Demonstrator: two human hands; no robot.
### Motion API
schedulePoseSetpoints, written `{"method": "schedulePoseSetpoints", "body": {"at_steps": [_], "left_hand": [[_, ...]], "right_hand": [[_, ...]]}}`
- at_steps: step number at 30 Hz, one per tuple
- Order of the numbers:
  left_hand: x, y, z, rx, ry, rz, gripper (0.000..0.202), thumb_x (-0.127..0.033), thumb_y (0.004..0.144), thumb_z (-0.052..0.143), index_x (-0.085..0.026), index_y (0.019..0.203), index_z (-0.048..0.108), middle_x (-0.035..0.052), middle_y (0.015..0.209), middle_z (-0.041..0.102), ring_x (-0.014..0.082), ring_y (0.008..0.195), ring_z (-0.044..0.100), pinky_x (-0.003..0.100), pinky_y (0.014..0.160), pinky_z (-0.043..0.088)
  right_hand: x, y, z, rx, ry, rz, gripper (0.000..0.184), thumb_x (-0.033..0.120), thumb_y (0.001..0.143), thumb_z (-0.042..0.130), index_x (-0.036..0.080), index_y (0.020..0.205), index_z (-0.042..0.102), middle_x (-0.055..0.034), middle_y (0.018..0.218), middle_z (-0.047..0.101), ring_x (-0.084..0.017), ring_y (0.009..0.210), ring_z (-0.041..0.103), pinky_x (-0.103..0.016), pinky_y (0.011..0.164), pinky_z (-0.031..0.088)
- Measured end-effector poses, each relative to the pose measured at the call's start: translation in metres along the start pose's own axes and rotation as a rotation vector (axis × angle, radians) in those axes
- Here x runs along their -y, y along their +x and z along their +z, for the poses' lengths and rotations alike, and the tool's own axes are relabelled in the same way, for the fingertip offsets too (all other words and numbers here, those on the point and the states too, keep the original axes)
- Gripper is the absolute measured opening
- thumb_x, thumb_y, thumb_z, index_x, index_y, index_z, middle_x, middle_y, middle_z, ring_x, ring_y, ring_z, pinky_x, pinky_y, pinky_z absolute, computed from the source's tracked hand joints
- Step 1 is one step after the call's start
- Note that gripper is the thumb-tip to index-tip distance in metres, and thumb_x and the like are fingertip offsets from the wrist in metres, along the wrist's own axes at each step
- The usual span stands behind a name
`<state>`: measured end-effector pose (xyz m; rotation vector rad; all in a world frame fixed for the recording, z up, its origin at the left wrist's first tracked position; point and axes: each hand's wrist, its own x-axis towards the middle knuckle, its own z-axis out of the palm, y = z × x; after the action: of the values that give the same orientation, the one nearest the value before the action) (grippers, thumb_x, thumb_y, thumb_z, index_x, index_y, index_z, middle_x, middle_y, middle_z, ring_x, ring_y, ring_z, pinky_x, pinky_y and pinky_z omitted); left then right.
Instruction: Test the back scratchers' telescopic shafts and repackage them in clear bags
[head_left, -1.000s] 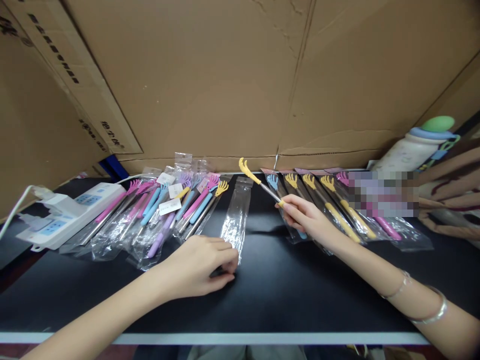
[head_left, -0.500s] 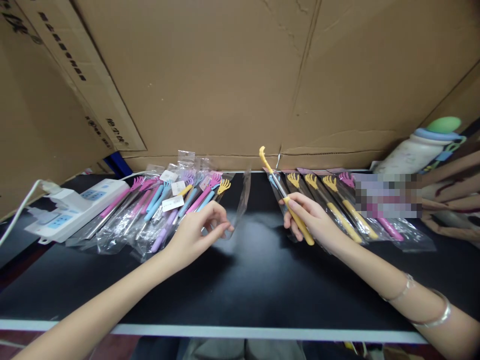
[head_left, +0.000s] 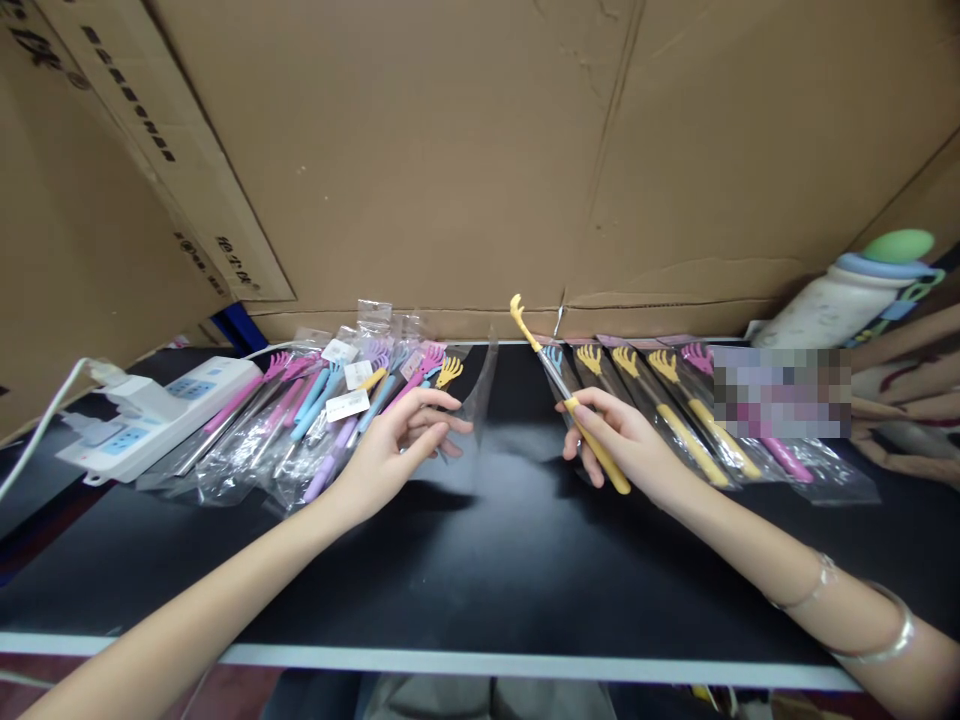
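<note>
My right hand (head_left: 611, 432) grips the yellow handle of a back scratcher (head_left: 553, 375) with a metal rod and a yellow claw head that points up and to the left. My left hand (head_left: 409, 440) has its fingers stretched out and apart. By its fingertips stands a thin clear plastic bag (head_left: 484, 385); whether the fingers still touch it I cannot tell. Just beyond the left hand lies a yellow-headed scratcher (head_left: 448, 372), partly hidden by the hand. Behind the right hand, a blue-headed scratcher (head_left: 553, 355) is mostly covered.
Bagged scratchers in several colours (head_left: 315, 400) lie left beside a white power strip (head_left: 161, 415). More yellow-headed ones (head_left: 697, 440) and a pink one (head_left: 787, 460) lie right. A white bottle (head_left: 817, 305) stands at the back right. Cardboard (head_left: 450, 150) walls the black table (head_left: 480, 590).
My left fingers have opened out from a pinch at the clear bag. The scratcher in my right hand has tilted slightly further left.
</note>
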<state>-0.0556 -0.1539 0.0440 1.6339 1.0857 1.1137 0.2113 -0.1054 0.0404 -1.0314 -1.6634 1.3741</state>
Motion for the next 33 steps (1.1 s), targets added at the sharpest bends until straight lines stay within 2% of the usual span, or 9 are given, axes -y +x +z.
{"method": "schedulePoseSetpoints", "body": {"at_steps": [7,11,14,17,21,26,30,33], "left_hand": [[0.000,0.001,0.001,-0.015,-0.035,-0.005,0.030,-0.037,0.089,0.053,-0.020,0.112,0.047,0.0073,0.103,0.068,0.0149,0.077,0.068,0.024,0.067,0.049],[0.004,0.002,0.001,-0.049,-0.087,-0.032,0.031,-0.038,0.087,0.054,-0.020,0.111,0.050,0.0077,0.105,0.066,0.0153,0.077,0.067,0.026,0.069,0.052],[0.006,0.002,0.003,-0.028,-0.138,-0.082,0.034,-0.037,0.086,0.055,-0.019,0.115,0.050,0.0091,0.109,0.064,0.0169,0.085,0.066,0.029,0.075,0.053],[0.009,0.002,0.006,0.018,-0.181,-0.129,0.036,-0.034,0.085,0.057,-0.020,0.117,0.049,0.0085,0.111,0.063,0.0168,0.090,0.065,0.028,0.077,0.052],[0.009,0.002,0.008,0.039,-0.146,-0.088,0.035,-0.033,0.085,0.057,-0.021,0.116,0.048,0.0070,0.110,0.061,0.0131,0.080,0.064,0.024,0.071,0.051],[0.009,0.004,0.004,-0.059,-0.107,-0.046,0.039,-0.034,0.082,0.061,-0.020,0.114,0.045,0.0031,0.094,0.062,0.0084,0.063,0.057,0.022,0.060,0.049],[0.010,0.006,0.003,-0.085,-0.048,-0.036,0.036,-0.033,0.080,0.062,-0.019,0.109,0.046,0.0001,0.085,0.058,0.0076,0.060,0.052,0.019,0.055,0.046],[0.011,0.006,0.003,-0.100,0.070,-0.028,0.028,-0.032,0.080,0.061,-0.019,0.104,0.053,-0.0005,0.083,0.056,0.0069,0.058,0.047,0.018,0.051,0.041]], "right_hand": [[0.003,-0.002,0.001,0.004,-0.010,0.004,0.037,0.054,0.082,0.053,0.020,0.096,0.045,0.0027,0.061,0.061,-0.009,0.034,0.050,-0.019,0.033,0.036],[0.003,-0.003,0.002,0.000,-0.022,-0.009,0.039,0.055,0.081,0.054,0.021,0.097,0.041,0.0042,0.063,0.059,-0.009,0.035,0.052,-0.019,0.034,0.037],[0.001,-0.003,0.003,0.005,-0.028,-0.011,0.040,0.055,0.081,0.054,0.022,0.099,0.040,0.0049,0.064,0.058,-0.009,0.035,0.052,-0.020,0.034,0.038],[-0.001,-0.002,0.003,0.020,-0.019,-0.004,0.041,0.055,0.081,0.055,0.022,0.101,0.038,0.0058,0.064,0.058,-0.009,0.034,0.052,-0.019,0.034,0.038],[-0.003,-0.002,0.003,0.002,-0.034,-0.016,0.042,0.055,0.081,0.055,0.022,0.102,0.038,0.0063,0.063,0.057,-0.007,0.031,0.048,-0.019,0.032,0.034],[-0.002,-0.002,0.003,-0.012,-0.036,-0.030,0.041,0.054,0.081,0.054,0.022,0.101,0.039,0.0064,0.061,0.057,-0.006,0.030,0.044,-0.018,0.031,0.031],[-0.003,-0.002,0.004,-0.012,-0.040,-0.023,0.042,0.054,0.079,0.057,0.022,0.100,0.040,0.0068,0.060,0.057,-0.006,0.029,0.045,-0.018,0.031,0.031],[-0.004,-0.001,0.004,-0.009,-0.043,-0.015,0.042,0.052,0.078,0.059,0.021,0.101,0.042,0.0066,0.059,0.057,-0.007,0.029,0.045,-0.018,0.030,0.031]]}}
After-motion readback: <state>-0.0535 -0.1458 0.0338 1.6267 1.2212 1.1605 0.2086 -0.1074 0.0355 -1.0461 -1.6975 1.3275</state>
